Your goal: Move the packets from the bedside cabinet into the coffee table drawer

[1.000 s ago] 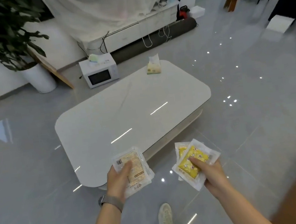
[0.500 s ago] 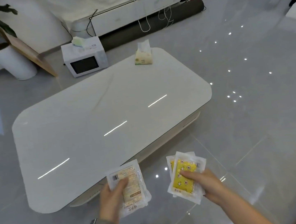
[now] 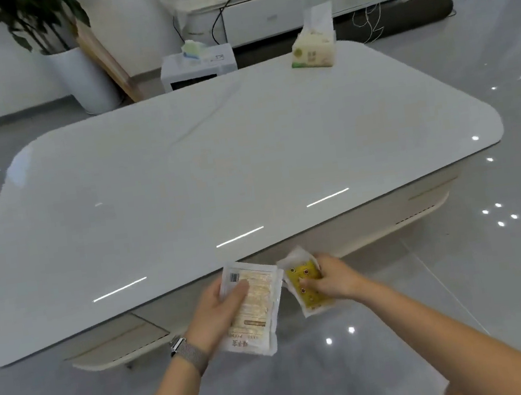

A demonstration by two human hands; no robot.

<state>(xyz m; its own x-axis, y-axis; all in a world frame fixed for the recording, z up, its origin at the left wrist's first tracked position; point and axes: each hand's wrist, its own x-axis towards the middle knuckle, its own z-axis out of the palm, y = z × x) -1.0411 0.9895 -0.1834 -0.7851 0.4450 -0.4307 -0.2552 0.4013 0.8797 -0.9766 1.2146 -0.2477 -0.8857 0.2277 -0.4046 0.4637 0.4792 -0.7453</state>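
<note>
Head view: the pale packet [image 3: 254, 307] sits in the left hand [image 3: 216, 312], thumb clamped across its face. The yellow packet [image 3: 307, 285] is pinched by the right hand [image 3: 336, 278], fingers curled round it. Both are held just before the tabletop [image 3: 216, 176] edge. Expect light, flexible, slick film; grip across the flat body, not the sealed margins.

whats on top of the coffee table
Only a tissue pack stands on the coffee table, near its far edge. The drawer fronts under the top look shut, so what is inside them is hidden.
</note>
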